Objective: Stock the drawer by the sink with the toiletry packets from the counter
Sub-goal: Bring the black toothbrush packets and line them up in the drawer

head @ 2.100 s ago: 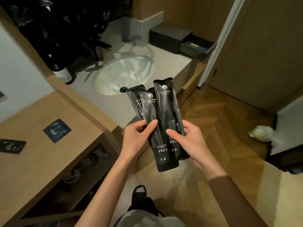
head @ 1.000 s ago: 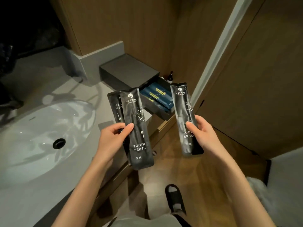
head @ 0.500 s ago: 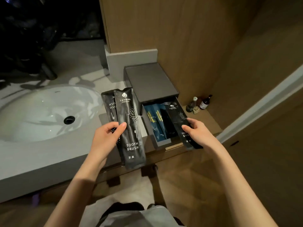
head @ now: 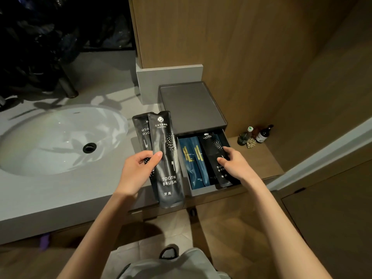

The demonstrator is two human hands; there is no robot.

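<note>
A dark grey drawer box (head: 191, 105) stands on the counter right of the sink, its drawer (head: 203, 191) pulled open toward me. Blue packets (head: 193, 158) lie in the drawer's left half. My right hand (head: 233, 164) grips a black toothbrush packet (head: 213, 143) that lies in the drawer's right half. My left hand (head: 138, 170) holds two more black toothbrush packets (head: 167, 158) upright over the counter edge, left of the drawer, thumb across the front one.
A white oval sink (head: 56, 137) with a dark drain is set in the grey counter (head: 60, 190) at left. Small bottles (head: 255, 135) stand on a wooden ledge right of the drawer. Wood panel walls rise behind and to the right.
I have come up to the drawer. My right hand has carried one packet away from the others and lowered it into the drawer's right half. My left hand keeps the other two.
</note>
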